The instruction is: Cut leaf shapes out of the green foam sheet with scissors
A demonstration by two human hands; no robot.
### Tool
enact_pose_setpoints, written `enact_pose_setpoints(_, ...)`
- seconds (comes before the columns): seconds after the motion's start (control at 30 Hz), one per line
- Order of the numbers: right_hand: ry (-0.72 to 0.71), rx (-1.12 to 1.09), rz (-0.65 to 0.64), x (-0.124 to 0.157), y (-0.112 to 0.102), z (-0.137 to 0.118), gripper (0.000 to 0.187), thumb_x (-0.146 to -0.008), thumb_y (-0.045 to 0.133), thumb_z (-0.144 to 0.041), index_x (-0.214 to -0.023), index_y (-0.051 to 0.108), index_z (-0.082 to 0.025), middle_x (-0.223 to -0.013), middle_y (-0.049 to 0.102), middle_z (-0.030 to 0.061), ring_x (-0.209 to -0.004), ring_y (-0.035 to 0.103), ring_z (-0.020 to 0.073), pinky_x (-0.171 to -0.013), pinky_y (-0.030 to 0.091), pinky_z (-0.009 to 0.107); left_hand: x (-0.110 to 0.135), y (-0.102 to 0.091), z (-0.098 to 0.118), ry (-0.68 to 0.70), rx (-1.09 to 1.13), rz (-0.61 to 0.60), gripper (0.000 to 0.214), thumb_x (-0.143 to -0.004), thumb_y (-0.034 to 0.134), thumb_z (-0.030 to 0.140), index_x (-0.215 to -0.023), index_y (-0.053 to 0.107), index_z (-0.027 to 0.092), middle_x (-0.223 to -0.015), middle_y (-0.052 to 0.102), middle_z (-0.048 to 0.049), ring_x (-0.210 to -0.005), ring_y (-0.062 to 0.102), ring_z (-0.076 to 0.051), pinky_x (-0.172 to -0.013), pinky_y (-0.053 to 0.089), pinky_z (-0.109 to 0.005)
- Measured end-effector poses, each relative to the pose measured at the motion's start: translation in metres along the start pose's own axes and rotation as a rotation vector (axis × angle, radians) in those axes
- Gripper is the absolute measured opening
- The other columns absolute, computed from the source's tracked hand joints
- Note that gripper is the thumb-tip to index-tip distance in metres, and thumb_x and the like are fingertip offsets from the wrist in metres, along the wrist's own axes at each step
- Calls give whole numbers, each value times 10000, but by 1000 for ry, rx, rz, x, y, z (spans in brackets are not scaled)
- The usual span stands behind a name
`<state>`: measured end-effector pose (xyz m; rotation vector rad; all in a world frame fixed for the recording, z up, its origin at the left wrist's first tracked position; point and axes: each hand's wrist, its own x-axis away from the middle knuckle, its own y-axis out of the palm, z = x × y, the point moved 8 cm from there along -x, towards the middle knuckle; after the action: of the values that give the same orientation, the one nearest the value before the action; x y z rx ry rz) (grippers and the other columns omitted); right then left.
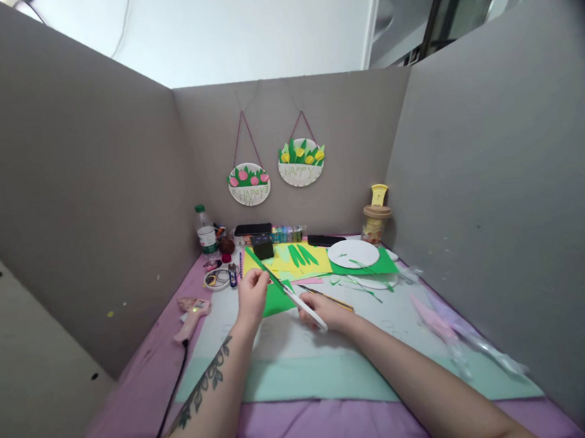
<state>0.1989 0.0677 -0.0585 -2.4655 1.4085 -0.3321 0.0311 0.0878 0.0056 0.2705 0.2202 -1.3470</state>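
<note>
My left hand (252, 295) pinches a piece of green paper (276, 297) and holds it up over the cutting mat (297, 358). My right hand (324, 311) is closed round white-handled scissors (301, 302), whose blades meet the green paper's edge. A pencil (332, 300) lies just beyond my right hand. Cut green leaf strips (301, 254) rest on a yellow sheet (287, 265) farther back. A white paper plate (352, 253) sits on another green sheet (365, 265) to the right.
Grey cardboard walls enclose the pink-covered table. A pink glue gun (192, 316) lies at the left with its black cord. A water bottle (206, 233), small paint jars (286, 234) and a twine holder (376, 216) line the back. Two decorated plates (273, 172) hang on the wall. Plastic wrap (456, 341) lies right.
</note>
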Motion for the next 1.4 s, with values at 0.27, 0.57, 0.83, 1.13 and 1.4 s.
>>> enact_pose_setpoints(0.27, 11, -15, 7, 0, -1, -2, 91, -646, 555, -197, -700, 485, -178, -555, 509, -60, -455, 455, 67, -425, 352, 173, 0, -3, 2, -13, -21, 19, 163, -708, 575, 300, -621, 507, 181, -509, 406, 62, -486, 357, -87, -498, 295, -210)
enact_pose_setpoints(0.57, 27, -23, -31, 0, 0, -1, 92, -625, 556, -173, -703, 506, -175, -583, 524, -53, -475, 477, 65, -442, 364, 168, -3, -12, 7, 17, -19, 76, 147, -706, 562, 286, -622, 491, 187, -533, 418, 57, -514, 388, -96, -508, 312, -211)
enact_pose_setpoints(0.83, -8, -36, -24, 0, 1, -1, 89, -640, 529, -165, -723, 499, -178, -566, 522, -55, -467, 467, 73, -428, 367, 173, 2, -1, 5, 13, -27, 13, 152, -711, 565, 278, -613, 502, 180, -500, 392, 64, -484, 356, -87, -497, 299, -209)
enact_pose_setpoints(1.13, 2, 15, -12, 1, 0, -4, 74, -654, 546, -180, -713, 501, -179, -566, 525, -52, -476, 469, 80, -451, 368, 184, 2, -2, 3, 8, -14, 26, 164, -708, 567, 287, -603, 504, 178, -495, 391, 66, -482, 356, -86, -499, 300, -210)
enact_pose_setpoints(1.4, 14, 1, -1, -1, -2, 1, 98, -644, 566, -193, -702, 488, -180, -549, 525, -58, -459, 456, 68, -434, 350, 169, -1, -8, 7, 8, -30, 65, 159, -704, 587, 310, -639, 520, 180, -510, 412, 61, -492, 377, -90, -492, 301, -207)
